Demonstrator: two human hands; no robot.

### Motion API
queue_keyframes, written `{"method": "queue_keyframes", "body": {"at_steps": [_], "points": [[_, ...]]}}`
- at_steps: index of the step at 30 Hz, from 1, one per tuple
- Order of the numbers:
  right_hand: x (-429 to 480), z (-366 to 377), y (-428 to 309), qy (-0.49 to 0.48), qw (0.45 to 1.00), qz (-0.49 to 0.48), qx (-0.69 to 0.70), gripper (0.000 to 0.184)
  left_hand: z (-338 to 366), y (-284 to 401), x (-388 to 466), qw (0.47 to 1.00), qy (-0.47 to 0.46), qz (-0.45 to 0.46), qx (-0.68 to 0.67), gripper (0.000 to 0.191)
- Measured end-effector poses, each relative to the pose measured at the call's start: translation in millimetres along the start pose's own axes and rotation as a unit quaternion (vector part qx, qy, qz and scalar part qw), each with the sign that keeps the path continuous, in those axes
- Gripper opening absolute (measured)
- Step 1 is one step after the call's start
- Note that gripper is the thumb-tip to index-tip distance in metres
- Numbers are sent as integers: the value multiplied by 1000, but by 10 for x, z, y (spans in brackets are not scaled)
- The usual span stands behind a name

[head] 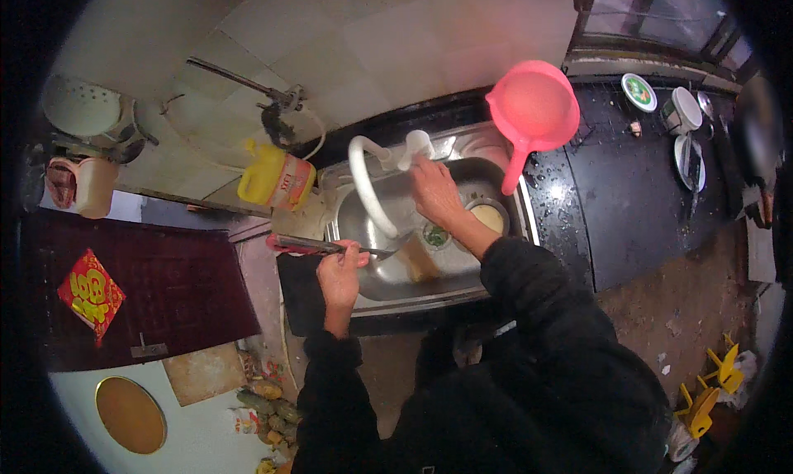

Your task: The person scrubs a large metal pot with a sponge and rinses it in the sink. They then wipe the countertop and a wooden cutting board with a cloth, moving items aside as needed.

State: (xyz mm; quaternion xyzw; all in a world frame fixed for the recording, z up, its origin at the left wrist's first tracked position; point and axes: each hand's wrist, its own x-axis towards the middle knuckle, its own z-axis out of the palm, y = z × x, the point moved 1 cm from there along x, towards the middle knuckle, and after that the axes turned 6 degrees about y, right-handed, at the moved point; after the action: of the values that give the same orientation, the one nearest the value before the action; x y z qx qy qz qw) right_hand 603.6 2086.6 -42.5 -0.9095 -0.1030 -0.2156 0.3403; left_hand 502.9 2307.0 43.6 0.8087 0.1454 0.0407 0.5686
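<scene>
My left hand (339, 279) grips a long kitchen utensil (310, 245) with a red-ended handle, held level over the sink's left side. Its far end is blurred, so I cannot tell its exact kind. Beside that end is a blurred brown flat patch (418, 260). My right hand (437, 189) is at the white faucet handle (418, 144), fingers closed around its lower part. The white curved spout (365, 183) arches over the stainless steel sink (356, 282). Green scraps (435, 234) lie in a drain strainer, near a pale round thing (487, 217) partly behind my right forearm.
A pink plastic ladle (536, 105) rests over the sink's back right corner. Left of the sink stands a yellow jug (276, 180). On the wet black counter (644, 226) are a white tub (683, 110), a lid (639, 92) and a dish (689, 162); a wok (759, 127) is farther right.
</scene>
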Motion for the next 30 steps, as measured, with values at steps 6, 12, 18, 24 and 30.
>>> {"method": "queue_keyframes", "body": {"at_steps": [6, 12, 18, 24, 30], "points": [[-144, 91, -8, -66, 980, -94, -160, 77, -97, -132, 323, 988, -48, 60, 134, 29], [-301, 223, -134, -123, 955, -73, -261, 77, -144, -91, 490, 969, -126, -26, 211, 45], [-592, 182, -235, -157, 943, 156, 250, 69, -246, -343, 466, 967, -171, 75, 171, 47], [-1168, 358, -276, -480, 836, 142, -226, 50, -532, -114, 432, 930, -304, 149, 144, 44], [-789, 1014, -514, -290, 946, 134, -49, 42, -1504, 907, 861, 949, -229, 218, 7, 26]]}}
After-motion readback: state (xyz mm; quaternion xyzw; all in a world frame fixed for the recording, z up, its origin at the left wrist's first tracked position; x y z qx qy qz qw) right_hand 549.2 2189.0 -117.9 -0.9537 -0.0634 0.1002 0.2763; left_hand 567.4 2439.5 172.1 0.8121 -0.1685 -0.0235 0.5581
